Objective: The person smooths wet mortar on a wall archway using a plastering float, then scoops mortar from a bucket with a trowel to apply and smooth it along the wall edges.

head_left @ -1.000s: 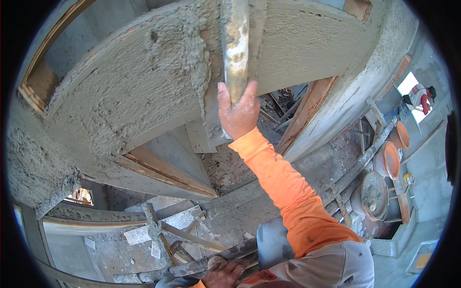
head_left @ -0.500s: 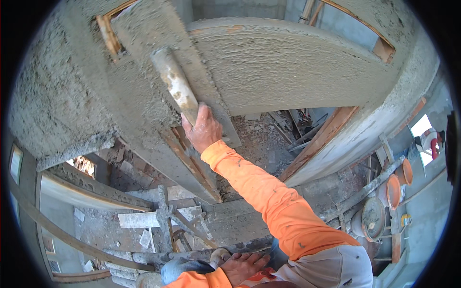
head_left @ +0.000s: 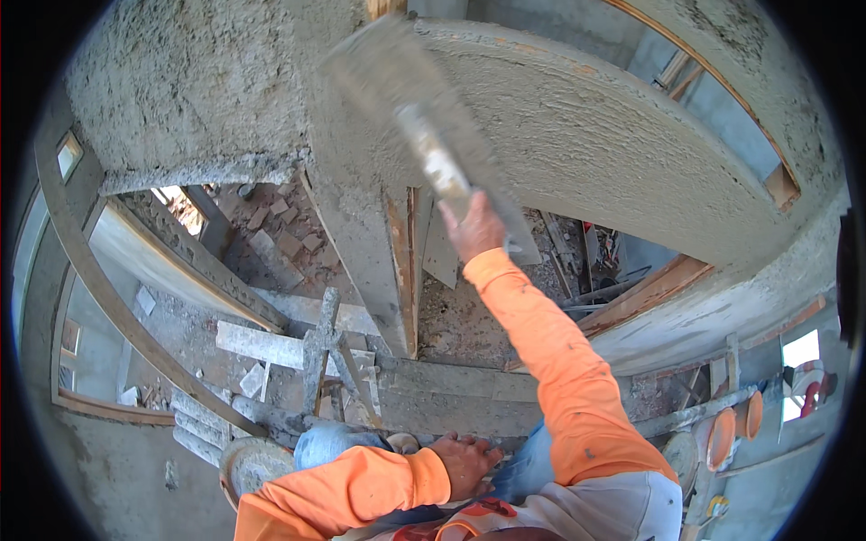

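My right hand (head_left: 476,229) is closed around the pale, cement-smeared handle of a long flat plastering float (head_left: 437,162). The float's broad blade is smeared by motion and slants from upper left to lower right. It lies over the joint between the grey plastered pillar (head_left: 347,171) and the curved plastered beam (head_left: 595,135); whether it touches the surface cannot be told. Low in the view, my left hand (head_left: 465,464) rests on my jeans at the knee, fingers stretched and slightly apart, holding nothing.
Below lie a rubble-strewn floor and a wooden trestle (head_left: 322,352). A round mortar-caked pan (head_left: 253,469) sits at lower left. Orange-rimmed buckets (head_left: 722,439) stand by a pole at right. Another person (head_left: 809,383) is at the far right. Timber edges (head_left: 645,293) frame the opening.
My right hand has swept the float rightward, from the pillar toward the beam's left end. The whole view has shifted too. My left hand stays on my knee, with more of its sleeve showing.
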### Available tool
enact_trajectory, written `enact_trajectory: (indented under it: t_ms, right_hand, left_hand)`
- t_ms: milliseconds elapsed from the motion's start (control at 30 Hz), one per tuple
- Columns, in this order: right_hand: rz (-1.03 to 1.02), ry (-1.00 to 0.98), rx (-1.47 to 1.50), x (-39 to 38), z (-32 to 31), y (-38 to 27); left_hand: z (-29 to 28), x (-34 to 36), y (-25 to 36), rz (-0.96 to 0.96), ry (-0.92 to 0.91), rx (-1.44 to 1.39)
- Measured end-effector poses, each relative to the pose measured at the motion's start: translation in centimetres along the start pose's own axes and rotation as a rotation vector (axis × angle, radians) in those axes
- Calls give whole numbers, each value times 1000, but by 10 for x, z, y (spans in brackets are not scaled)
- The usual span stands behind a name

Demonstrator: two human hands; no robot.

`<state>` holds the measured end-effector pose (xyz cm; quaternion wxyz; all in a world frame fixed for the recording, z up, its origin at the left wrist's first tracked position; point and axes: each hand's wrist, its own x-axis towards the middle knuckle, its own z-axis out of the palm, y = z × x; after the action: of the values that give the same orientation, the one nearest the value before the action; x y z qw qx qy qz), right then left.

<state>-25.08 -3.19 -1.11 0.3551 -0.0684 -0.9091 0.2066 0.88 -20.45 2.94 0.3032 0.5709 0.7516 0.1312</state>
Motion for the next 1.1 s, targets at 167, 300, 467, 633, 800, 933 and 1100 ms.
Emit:
enact_trajectory:
  t_ms: [167, 300, 467, 633, 800, 933, 1100]
  right_hand:
    - [81, 406, 176, 72, -106, -8]
    - [76, 489, 196, 80, -101, -23]
    - [207, -7, 227, 8, 6, -49]
    - [25, -157, 110, -40, 97, -34]
    - [148, 24, 238, -14, 53, -37]
    - [292, 153, 340, 24, -59, 16]
    - [247, 511, 173, 30, -196, 183]
  left_hand:
    - [3, -3, -5, 15, 87, -35]
    - [-1, -9, -2, 24, 85, 24]
    - [12, -6, 0, 8, 110, 104]
    - [4, 1, -1, 22, 23, 12]
    - [-3, 10, -6, 7, -3, -4]
    - [-3, 28, 0, 12, -6, 6]
    - [0, 69, 16, 23, -36, 5]
